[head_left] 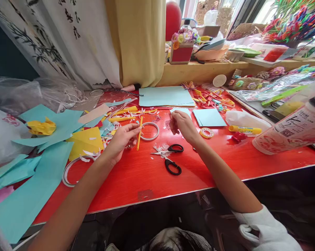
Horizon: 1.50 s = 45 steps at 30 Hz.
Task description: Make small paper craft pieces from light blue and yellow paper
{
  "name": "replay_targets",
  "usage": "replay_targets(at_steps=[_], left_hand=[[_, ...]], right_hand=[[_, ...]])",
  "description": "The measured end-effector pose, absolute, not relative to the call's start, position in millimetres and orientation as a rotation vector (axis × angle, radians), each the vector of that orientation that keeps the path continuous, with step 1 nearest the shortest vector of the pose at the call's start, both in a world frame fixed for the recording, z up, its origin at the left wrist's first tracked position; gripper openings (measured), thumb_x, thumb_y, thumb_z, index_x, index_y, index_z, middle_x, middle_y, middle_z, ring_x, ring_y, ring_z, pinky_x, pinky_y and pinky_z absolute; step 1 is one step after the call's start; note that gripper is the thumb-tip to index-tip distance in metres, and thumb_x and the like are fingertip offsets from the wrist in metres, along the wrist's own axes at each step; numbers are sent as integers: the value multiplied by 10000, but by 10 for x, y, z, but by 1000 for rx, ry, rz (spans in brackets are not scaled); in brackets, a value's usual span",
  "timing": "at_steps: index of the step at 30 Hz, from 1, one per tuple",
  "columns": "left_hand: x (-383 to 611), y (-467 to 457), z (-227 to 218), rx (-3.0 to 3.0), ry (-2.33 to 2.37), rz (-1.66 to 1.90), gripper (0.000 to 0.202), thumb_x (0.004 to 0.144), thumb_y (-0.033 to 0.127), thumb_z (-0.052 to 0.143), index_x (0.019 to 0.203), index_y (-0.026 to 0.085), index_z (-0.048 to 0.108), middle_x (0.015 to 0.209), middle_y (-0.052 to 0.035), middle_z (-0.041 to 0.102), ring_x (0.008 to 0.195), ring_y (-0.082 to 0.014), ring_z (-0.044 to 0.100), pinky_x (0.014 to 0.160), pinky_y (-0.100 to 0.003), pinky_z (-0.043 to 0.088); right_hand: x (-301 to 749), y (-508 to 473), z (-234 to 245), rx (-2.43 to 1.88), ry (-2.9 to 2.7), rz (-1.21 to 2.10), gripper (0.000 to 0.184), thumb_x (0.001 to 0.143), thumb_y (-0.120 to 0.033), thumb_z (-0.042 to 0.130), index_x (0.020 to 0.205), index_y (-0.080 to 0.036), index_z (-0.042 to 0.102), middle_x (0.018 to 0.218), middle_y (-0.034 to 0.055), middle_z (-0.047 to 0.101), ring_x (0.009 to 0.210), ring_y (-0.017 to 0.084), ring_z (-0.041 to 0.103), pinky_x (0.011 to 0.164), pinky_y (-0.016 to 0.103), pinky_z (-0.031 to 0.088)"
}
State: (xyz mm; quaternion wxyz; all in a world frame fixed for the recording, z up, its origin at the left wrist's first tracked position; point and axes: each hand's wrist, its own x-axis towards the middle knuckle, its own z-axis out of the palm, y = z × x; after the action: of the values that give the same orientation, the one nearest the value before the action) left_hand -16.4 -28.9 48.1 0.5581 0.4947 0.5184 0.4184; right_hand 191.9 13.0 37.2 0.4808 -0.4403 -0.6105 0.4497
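My left hand pinches a thin yellow paper strip, rolled or folded narrow and held upright above the table. My right hand is closed with its fingers curled together; whether anything is in them is hidden. Behind its fingers lies a light blue paper piece. Between the hands, a roll of tape lies flat near the yellow strip. Below them, scissors with black handles lie spread apart on the red table, their blades over small white paper scraps.
Blue square sheets, a small tape roll and a yellow glue stick lie at the right, before a large plastic cup. Blue sheets, a yellow sheet and another tape ring crowd the left.
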Motion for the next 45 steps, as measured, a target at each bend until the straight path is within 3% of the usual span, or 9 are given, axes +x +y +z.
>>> replay_targets(at_steps=[8, 14, 19, 23, 28, 32, 35, 39, 45], left_hand=[[-147, -295, 472, 1211, 1228, 925, 277, 685, 390, 650, 844, 179, 568, 511, 57, 421, 404, -32, 359, 353, -137, 210], [-143, -306, 492, 1213, 1238, 901, 261, 664, 340, 661, 852, 182, 574, 504, 60, 431, 398, -32, 356, 361, -144, 205], [-108, -325, 535, 1200, 1257, 928, 253, 645, 333, 668, 805, 164, 568, 522, 47, 478, 405, -37, 387, 363, -153, 232], [-110, -329, 539, 1224, 1241, 941, 238, 635, 316, 675, 786, 156, 586, 565, 33, 514, 424, -41, 418, 370, -160, 273], [-129, -321, 537, 1238, 1204, 972, 225, 629, 297, 682, 783, 166, 582, 590, 35, 520, 448, -44, 439, 381, -158, 290], [-106, -323, 542, 1293, 1184, 956, 214, 632, 305, 673, 746, 155, 574, 650, 4, 571, 495, -69, 490, 397, -166, 310], [-100, -310, 500, 1341, 1223, 974, 209, 667, 342, 644, 728, 154, 576, 655, -1, 576, 518, -81, 502, 426, -180, 331], [-123, -277, 402, 1480, 1280, 1060, 241, 715, 387, 604, 680, 149, 601, 621, 0, 569, 558, -92, 498, 504, -204, 362], [-136, -273, 377, 1625, 1294, 1066, 243, 730, 377, 594, 643, 151, 617, 616, 4, 577, 578, -102, 479, 518, -213, 336]], right_hand=[[1931, 124, 400, -1095, -1628, 921, 422, 823, -464, 460, 523, -168, 447, 371, -58, 374, 327, 46, 341, 377, 197, 273], [1911, 176, 328, -996, -1690, 927, 293, 745, -412, 595, 901, -164, 578, 757, 23, 605, 662, 118, 574, 578, 233, 439], [1884, 144, 326, -1178, -1819, 624, 346, 837, -438, 451, 695, -156, 592, 722, 42, 600, 718, 142, 555, 692, 280, 422], [1859, 107, 344, -1189, -1860, 504, 207, 813, -357, 520, 813, -164, 597, 812, 50, 602, 771, 158, 545, 702, 288, 411], [1750, 16, 365, -1039, -1832, 860, 405, 756, -360, 597, 1120, -205, 515, 1037, 65, 587, 875, 159, 565, 740, 290, 437], [1632, -73, 341, -911, -1966, 1279, 300, 795, -427, 524, 865, -150, 619, 852, 59, 645, 797, 151, 585, 690, 277, 437], [1589, -116, 322, -982, -2016, 1219, 298, 809, -417, 505, 743, -142, 601, 705, 34, 628, 650, 122, 554, 598, 258, 404], [1577, -164, 355, -1042, -2053, 1149, 254, 775, -390, 562, 722, -143, 584, 682, 21, 613, 624, 113, 537, 565, 243, 381], [1540, -198, 374, -972, -1909, 1503, 258, 829, -379, 491, 739, -143, 544, 676, 26, 615, 563, 107, 574, 506, 227, 409]])
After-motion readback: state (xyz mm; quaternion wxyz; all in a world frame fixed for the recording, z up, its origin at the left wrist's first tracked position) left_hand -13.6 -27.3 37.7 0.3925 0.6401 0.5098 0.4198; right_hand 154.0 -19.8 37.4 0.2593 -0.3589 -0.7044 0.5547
